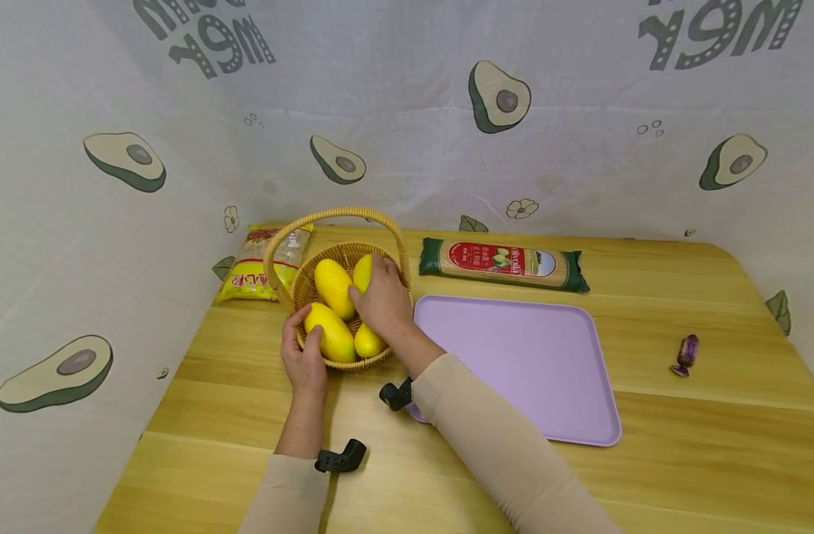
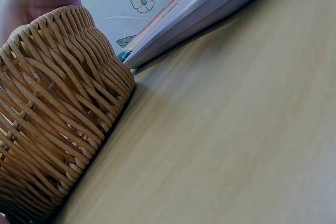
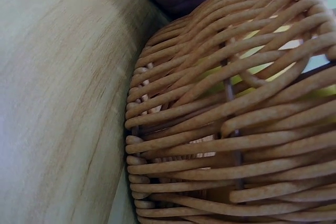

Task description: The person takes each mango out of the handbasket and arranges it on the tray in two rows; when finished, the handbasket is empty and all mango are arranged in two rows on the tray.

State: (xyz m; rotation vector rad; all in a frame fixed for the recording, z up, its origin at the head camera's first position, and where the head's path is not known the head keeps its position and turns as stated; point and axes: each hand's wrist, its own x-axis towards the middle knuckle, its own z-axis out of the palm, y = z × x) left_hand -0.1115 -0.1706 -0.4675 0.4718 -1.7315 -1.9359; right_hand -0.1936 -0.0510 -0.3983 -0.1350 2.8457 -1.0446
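A round wicker basket (image 1: 343, 247) with a tall arched handle holds several yellow mangoes. My left hand (image 1: 305, 361) grips the basket's left rim, its thumb over the front-left mango (image 1: 330, 334). Reaching in from the right, my right hand (image 1: 385, 300) holds the back-right mango (image 1: 362, 273), its fingers curled over the far side and partly hiding it. Another mango (image 1: 333, 285) lies left of that hand, and a smaller-looking one (image 1: 367, 343) sits under its wrist. The woven basket side (image 2: 58, 108) fills much of both wrist views, mangoes showing through the gaps.
Right of the basket lies a lilac tray (image 1: 514, 363), partly under the right forearm. Behind it is a pack of pasta (image 1: 503, 263). A yellow food bag (image 1: 263, 263) lies behind the basket at left. Far right on the wooden table is a purple wrapped candy (image 1: 685, 356).
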